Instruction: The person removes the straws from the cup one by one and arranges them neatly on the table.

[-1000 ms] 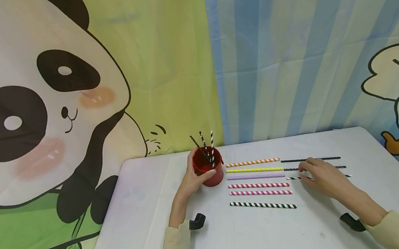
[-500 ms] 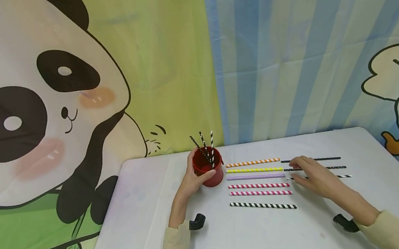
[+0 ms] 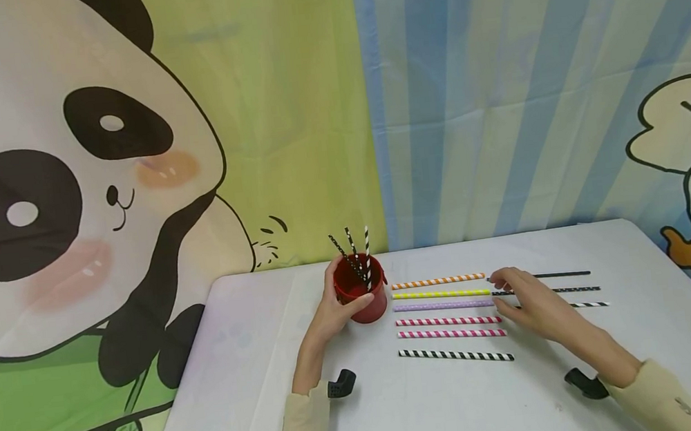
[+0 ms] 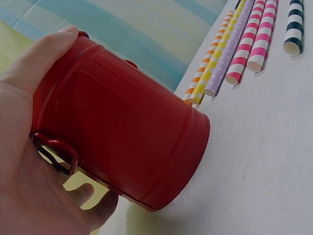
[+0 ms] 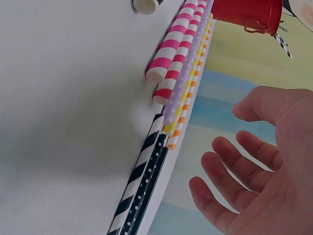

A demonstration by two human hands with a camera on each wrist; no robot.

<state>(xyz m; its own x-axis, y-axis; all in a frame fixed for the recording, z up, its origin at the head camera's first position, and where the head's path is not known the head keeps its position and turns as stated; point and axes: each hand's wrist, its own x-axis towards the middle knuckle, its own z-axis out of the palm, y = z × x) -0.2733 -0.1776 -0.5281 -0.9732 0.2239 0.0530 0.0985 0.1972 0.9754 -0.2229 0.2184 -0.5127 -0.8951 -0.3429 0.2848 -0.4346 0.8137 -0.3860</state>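
A small red metal bucket [image 3: 379, 303] stands on the white table, and my left hand [image 3: 328, 316] grips its side, thumb at the rim. Leaning inside it are two black dotted straws [image 3: 338, 246] and a black-and-white striped straw [image 3: 367, 244]. My right hand [image 3: 535, 305] hovers over the row ends with nothing between its relaxed, spread fingers. Below it lie a plain black straw [image 3: 566, 275], a black dotted straw [image 3: 580, 289] and a black-and-white spiral straw [image 3: 591, 304], partly hidden by the hand. The bucket's handle loop [image 4: 61, 152] shows in the left wrist view.
Left of my right hand lie straws in orange stripes [image 3: 438, 281], yellow [image 3: 440, 294], dotted purple [image 3: 443, 306], red stripes [image 3: 448, 321] and pink stripes [image 3: 452, 333]. A thicker black-and-white straw [image 3: 455, 355] is nearest. A printed curtain [image 3: 456, 128] hangs behind the table [image 3: 464, 405].
My right hand has moved left along the black straws toward the ends of the coloured ones. The left hand and the bucket stay where they were.
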